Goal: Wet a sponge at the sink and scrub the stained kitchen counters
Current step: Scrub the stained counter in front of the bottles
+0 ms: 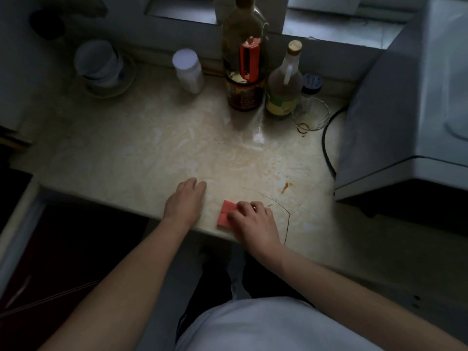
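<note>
Pink sponge (pixel 225 214) flat on the cream marbled counter (pixel 141 153), close to the front edge, half under the right hand (pixel 254 220). Fingers curled over its right side and bearing down, knuckles raised: a grip for scrubbing force, not for carrying. Left hand (pixel 186 200) just beside it, palm down on bare counter, fingers straight and together, holding nothing; likely a brace for leaning into the stroke.

Sponge wet or dry: cannot tell (too dim). Pale swirled smears across the counter middle, probably wipe marks.

Orange-brown stain (pixel 285 187) up and right of the sponge, near but not under it. Smaller speck (pixel 270 205) just off the knuckles. Probably the next targets. Thin dark curved line (pixel 289 216) around the right hand and down to the edge: crack or hair, unclear.

At the back: red-capped sauce bottle (pixel 244 95), pale vinegar-type bottle (pixel 282 92), tall dark bottle (pixel 243 26), white plastic jar (pixel 188 70), glass tumbler (pixel 311 115) with a brown ring at its base. All bunched against the window ledge, well apart from the hands, leaving the scrub zone open.

White appliance (pixel 410 97) at right, black cable (pixel 328 145) beside it: worth keeping water away.
</note>
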Demonstrator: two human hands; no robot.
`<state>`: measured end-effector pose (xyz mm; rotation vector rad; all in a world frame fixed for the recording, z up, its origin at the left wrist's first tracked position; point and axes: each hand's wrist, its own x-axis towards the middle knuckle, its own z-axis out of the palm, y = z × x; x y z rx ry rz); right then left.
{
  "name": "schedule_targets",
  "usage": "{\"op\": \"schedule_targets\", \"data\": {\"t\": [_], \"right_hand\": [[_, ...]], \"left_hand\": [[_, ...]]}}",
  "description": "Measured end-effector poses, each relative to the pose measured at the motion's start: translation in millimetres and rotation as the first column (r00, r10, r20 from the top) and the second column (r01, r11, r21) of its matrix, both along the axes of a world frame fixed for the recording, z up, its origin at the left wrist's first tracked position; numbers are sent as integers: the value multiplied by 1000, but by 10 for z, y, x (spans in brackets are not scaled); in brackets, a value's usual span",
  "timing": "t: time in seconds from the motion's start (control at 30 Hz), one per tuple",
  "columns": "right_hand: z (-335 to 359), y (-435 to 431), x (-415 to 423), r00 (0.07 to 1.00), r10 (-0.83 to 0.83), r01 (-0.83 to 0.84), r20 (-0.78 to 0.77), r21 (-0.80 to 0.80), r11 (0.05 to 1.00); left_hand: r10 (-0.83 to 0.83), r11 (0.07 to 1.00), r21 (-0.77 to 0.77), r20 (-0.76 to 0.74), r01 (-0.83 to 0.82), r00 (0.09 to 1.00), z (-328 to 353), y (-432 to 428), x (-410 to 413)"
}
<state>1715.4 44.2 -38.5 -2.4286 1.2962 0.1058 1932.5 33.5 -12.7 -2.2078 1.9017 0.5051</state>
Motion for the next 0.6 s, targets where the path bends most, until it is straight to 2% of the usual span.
{"op": "schedule_targets", "data": {"t": [0.27, 0.6], "right_hand": [[5, 94, -78, 999, 37, -38, -36, -20, 999], [-20, -425, -153, 992, -125, 123, -17, -79, 989]], "left_hand": [[-68, 994, 88, 26, 66, 997, 1, -60, -297], [-47, 980, 197, 33, 40, 998, 36, -295, -311]]}}
